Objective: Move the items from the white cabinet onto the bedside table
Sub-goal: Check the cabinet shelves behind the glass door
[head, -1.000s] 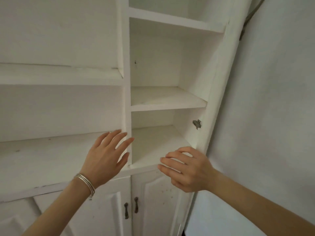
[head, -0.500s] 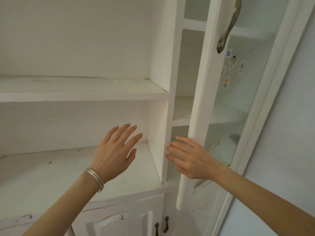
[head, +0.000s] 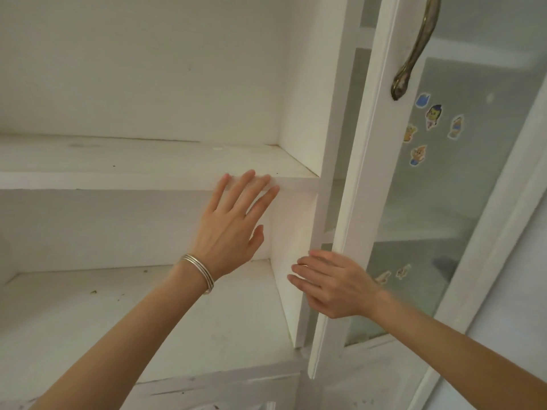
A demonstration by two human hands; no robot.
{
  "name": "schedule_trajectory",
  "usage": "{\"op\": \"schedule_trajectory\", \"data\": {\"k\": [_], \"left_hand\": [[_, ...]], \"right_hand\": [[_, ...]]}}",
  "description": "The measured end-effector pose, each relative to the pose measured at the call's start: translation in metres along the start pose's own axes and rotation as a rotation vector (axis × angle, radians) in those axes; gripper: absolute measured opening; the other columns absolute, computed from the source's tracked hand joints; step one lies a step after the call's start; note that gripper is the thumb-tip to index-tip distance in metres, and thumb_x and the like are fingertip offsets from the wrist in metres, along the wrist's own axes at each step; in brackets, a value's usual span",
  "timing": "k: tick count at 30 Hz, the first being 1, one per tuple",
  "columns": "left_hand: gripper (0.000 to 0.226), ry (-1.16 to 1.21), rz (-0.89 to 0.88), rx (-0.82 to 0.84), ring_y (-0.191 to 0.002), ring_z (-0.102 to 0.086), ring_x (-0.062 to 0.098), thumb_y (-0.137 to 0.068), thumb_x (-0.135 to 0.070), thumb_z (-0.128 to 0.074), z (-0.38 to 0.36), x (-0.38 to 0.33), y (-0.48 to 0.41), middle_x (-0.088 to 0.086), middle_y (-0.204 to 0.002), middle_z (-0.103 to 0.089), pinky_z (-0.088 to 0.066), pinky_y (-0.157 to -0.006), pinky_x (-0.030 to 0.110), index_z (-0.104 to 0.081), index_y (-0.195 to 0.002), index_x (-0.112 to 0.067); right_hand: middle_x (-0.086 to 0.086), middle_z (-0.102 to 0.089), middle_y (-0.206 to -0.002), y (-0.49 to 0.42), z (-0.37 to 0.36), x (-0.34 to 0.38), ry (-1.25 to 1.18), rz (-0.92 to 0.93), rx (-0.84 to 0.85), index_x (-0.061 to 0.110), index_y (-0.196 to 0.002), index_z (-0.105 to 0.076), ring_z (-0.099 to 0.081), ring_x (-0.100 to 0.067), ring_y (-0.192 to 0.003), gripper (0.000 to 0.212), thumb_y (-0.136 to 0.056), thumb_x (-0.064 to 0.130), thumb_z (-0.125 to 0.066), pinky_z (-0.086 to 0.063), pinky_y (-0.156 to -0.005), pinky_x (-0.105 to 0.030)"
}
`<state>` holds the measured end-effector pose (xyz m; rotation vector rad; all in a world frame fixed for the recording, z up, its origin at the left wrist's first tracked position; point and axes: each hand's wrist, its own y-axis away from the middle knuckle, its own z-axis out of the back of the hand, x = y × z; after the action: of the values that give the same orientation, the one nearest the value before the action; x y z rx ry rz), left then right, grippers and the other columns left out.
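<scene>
Head view: white cabinet (head: 148, 161) fills the frame, straight ahead of the person and seen from below.
Cabinet look: painted white, with scuffed, speckled shelf boards; upper shelf (head: 133, 180) above lower shelf (head: 148, 315), and an upright divider (head: 291, 261) at their right end.
Door: glass door (head: 364, 173) with a white frame stands ajar to the right of the divider; it has a curved brass handle (head: 414, 48) and small cartoon stickers (head: 433, 115) on the pane.
Left hand (head: 233, 229): fingers straight and spread, holding nothing, tips level with the upper shelf's front edge; blurred, so contact is unclear. Silver bracelet (head: 199, 272) at the wrist.
Right hand (head: 334, 285): fingers nearly straight, pointing left, holding nothing, at the door's inner edge beside the divider.
</scene>
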<state>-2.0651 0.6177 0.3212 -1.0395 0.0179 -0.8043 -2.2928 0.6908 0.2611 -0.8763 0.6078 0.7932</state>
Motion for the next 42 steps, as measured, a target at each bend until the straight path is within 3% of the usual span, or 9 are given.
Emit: {"op": "schedule_trajectory", "data": {"k": [10, 20, 42], "left_hand": [[0.068, -0.061, 0.075, -0.127, -0.129, -0.037, 0.031, -0.078, -0.016, -0.059, -0.02, -0.008, -0.017, 0.011, -0.141, -0.046, -0.019, -0.112, 0.054, -0.039, -0.142, -0.007], [0.06, -0.038, 0.115, -0.219, -0.122, -0.043, 0.033, -0.079, -0.014, -0.056, -0.023, -0.013, -0.018, 0.015, -0.132, -0.052, -0.023, -0.111, 0.053, -0.045, -0.138, -0.005], [0.058, 0.029, 0.199, -0.134, -0.123, -0.042, 0.036, -0.08, -0.019, -0.053, -0.012, -0.024, -0.022, 0.018, -0.129, -0.051, -0.019, -0.112, 0.054, -0.046, -0.135, -0.002]], "right_hand": [[-0.006, -0.069, -0.095, -0.004, -0.018, -0.004, 0.005, -0.015, -0.067, 0.009, -0.096, -0.069, -0.062, -0.023, -0.09, 0.025, -0.084, 0.024, -0.053, -0.038, -0.097, -0.035], [-0.005, -0.068, -0.089, -0.006, -0.028, -0.005, 0.008, -0.052, -0.077, 0.009, -0.092, -0.069, -0.062, -0.022, -0.087, 0.023, -0.083, 0.023, -0.054, -0.04, -0.095, -0.035], [-0.006, -0.066, -0.083, -0.01, -0.028, -0.008, 0.044, -0.065, -0.056, 0.008, -0.085, -0.069, -0.062, -0.024, -0.084, 0.023, -0.083, 0.025, -0.053, -0.041, -0.09, -0.037]]}}
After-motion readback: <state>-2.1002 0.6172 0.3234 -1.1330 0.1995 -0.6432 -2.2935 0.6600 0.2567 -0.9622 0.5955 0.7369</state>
